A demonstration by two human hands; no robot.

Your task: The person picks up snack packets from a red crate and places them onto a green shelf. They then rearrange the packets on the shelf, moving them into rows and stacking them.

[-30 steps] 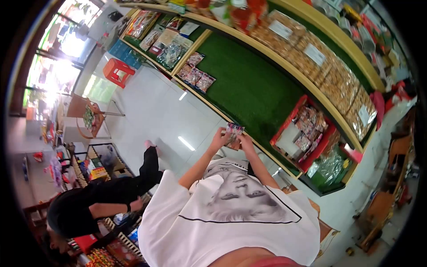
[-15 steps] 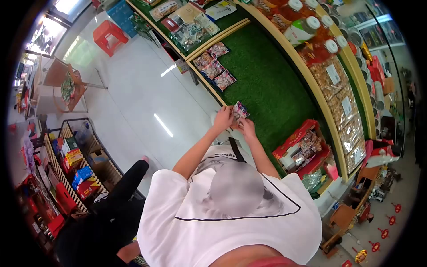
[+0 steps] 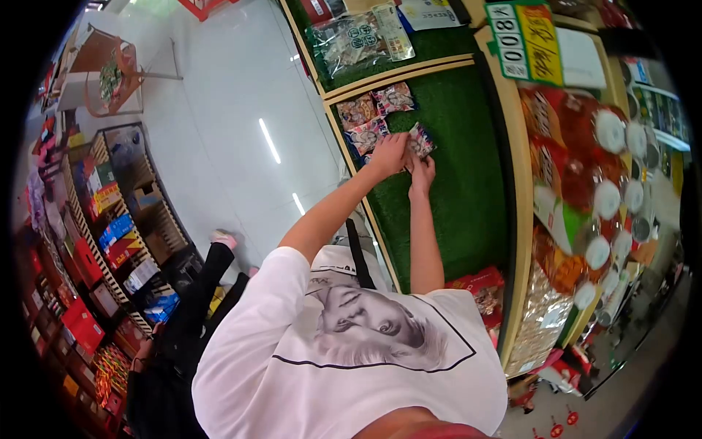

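Note:
A small printed snack packet (image 3: 421, 139) is held between my two hands over the green turf-lined shelf (image 3: 468, 212). My left hand (image 3: 390, 155) pinches its left side, and my right hand (image 3: 422, 174) has its fingers closed on the lower right part. Just left of it, similar snack packets lie close together in the shelf corner, among them a brownish packet (image 3: 356, 110), one at the back (image 3: 395, 97) and a third packet (image 3: 366, 134). Another beneath my left hand is partly hidden.
A wooden divider (image 3: 409, 73) separates off bagged goods (image 3: 351, 44) at the back. To the right stand white-capped bottles (image 3: 610, 132) and a price sign (image 3: 523, 40). A red box (image 3: 479, 284) sits near my right arm. A person in black (image 3: 172, 366) is at lower left.
Both hands have moved with the packet toward the group of packets at the back of the shelf. My view has shifted, and the person in black has changed position.

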